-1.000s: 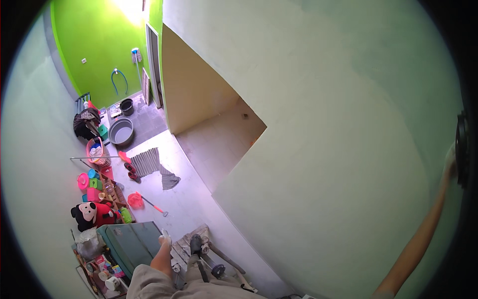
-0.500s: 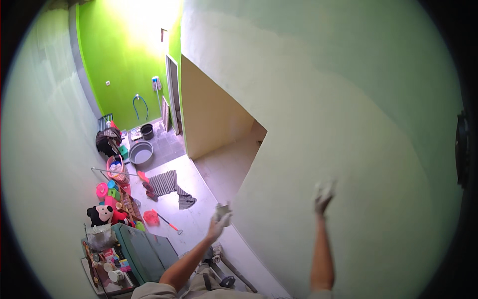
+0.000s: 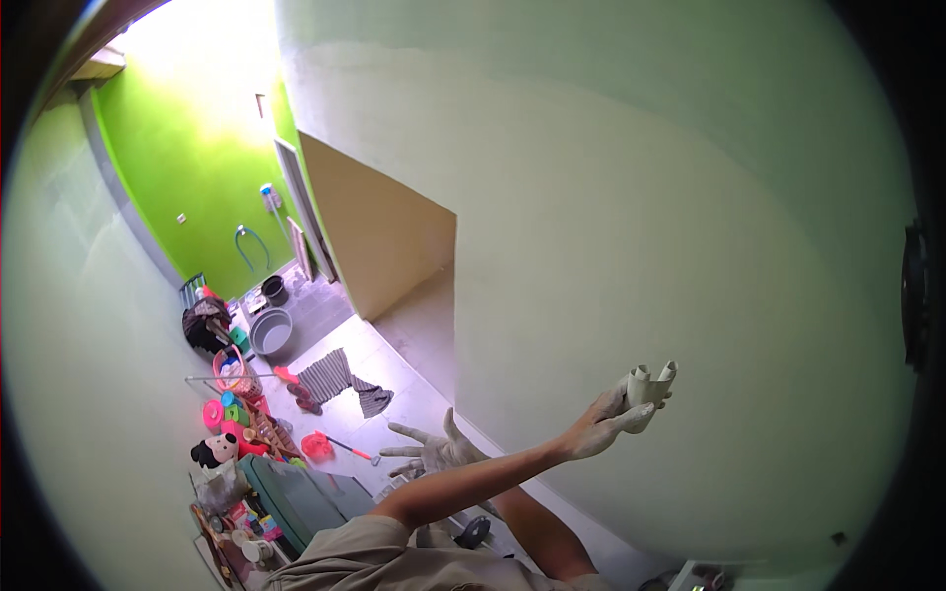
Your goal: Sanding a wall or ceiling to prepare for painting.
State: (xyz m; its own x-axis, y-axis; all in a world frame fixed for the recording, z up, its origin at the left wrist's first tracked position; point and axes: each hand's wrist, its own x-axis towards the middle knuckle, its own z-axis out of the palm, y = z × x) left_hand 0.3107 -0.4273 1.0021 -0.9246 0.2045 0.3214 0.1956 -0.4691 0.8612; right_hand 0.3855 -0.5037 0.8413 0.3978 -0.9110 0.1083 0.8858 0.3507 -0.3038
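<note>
My left hand reaches across to the right in front of the pale green wall. It is closed around a curled, pale sheet that looks like sandpaper, its rolled ends sticking up past the fingers. My left forearm crosses over the right one. Beyond it, further left, my right hand is held out palm showing, with fingers spread and nothing in them. Whitish dust coats both hands. Whether the sheet touches the wall I cannot tell.
A teal cabinet stands at lower left, beside a plush toy and coloured plastic ware. On the floor lie a red dustpan and a striped cloth. A grey basin sits further back. The wall has a slanted opening.
My left hand has swung from the left over to the right, carrying the sheet. The right hand has come down from beside the wall to the left, under the left arm. The view has shifted.
</note>
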